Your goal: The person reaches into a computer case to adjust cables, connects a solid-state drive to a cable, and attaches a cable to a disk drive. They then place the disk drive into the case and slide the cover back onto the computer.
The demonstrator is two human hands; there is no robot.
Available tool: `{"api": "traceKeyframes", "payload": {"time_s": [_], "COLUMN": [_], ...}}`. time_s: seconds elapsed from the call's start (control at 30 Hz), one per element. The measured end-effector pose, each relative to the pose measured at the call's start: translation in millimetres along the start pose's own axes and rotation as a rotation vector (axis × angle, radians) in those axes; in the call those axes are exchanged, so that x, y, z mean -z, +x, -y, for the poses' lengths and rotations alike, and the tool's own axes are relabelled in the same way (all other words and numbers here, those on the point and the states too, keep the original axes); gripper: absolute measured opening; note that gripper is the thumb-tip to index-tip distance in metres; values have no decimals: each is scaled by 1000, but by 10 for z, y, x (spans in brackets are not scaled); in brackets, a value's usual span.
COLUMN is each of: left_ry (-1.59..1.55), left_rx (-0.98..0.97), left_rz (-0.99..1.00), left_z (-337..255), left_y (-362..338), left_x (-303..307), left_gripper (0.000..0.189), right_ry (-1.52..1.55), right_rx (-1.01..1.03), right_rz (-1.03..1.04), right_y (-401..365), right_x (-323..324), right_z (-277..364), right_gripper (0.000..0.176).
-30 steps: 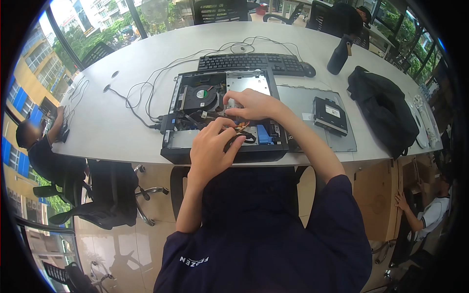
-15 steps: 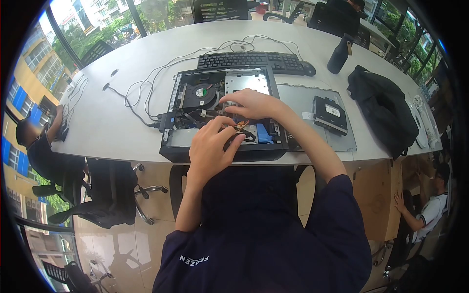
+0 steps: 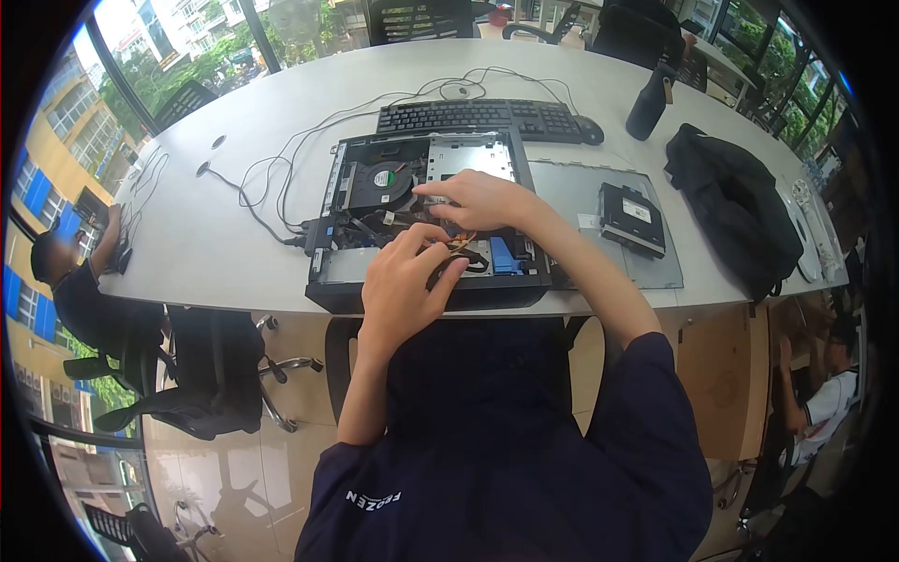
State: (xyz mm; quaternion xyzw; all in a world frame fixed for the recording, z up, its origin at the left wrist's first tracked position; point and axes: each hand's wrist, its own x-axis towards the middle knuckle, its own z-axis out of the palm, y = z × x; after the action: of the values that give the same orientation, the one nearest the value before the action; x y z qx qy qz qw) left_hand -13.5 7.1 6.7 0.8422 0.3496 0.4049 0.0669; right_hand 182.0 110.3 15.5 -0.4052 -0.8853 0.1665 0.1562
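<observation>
Reaching into open PC case on table, yr L hand half-curled at wires, R hand part-open nr fan; can't tell if either grips. Hard tug could snap wires.

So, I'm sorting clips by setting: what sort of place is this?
Probably a shared office or workroom: a large white table, wheeled office chairs and an opened desktop computer.

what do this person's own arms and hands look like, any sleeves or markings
The left hand and right hand are bare, with no gloves, watch or rings to be seen. The forearms are uncovered below the short sleeves of a dark navy shirt, which has white "FROZEN" lettering on its left side.
</observation>
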Motion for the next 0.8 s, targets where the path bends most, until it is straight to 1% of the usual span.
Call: {"api": "traceKeyframes", "payload": {"time_s": [0.03,0.1,0.3,0.33,0.4,0.5,0.73,0.8], "left_ry": [3,0,-1,5,-2,-12,-21,-30], "left_rx": [2,9,4,-9,-1,5,2,2], "left_rz": [-2,-1,2,-8,-1,-1,-2,5], "left_z": [-1,-1,11,8,-7,-3,0,0], "left_y": [1,1,-7,-2,1,-1,1,0], "left_x": [3,2,-1,-6,1,6,6,20], "left_gripper": [19,19,19,20,20,21,22,22], "right_ry": [0,-19,6,5,-20,-79,-49,-78], "right_rx": [-1,-54,-84,-87,-173,-195,-155,-86], "right_rz": [-1,61,-22,-23,26,33,9,-24], "right_y": [-5,-11,-29,-38,-39,-48,-63,-59], "right_x": [19,86,3,13,65,88,75,38], "right_z": [7,65,7,17,92,140,112,55], "right_gripper": [44,44,37,37,34,35,38,35]}}
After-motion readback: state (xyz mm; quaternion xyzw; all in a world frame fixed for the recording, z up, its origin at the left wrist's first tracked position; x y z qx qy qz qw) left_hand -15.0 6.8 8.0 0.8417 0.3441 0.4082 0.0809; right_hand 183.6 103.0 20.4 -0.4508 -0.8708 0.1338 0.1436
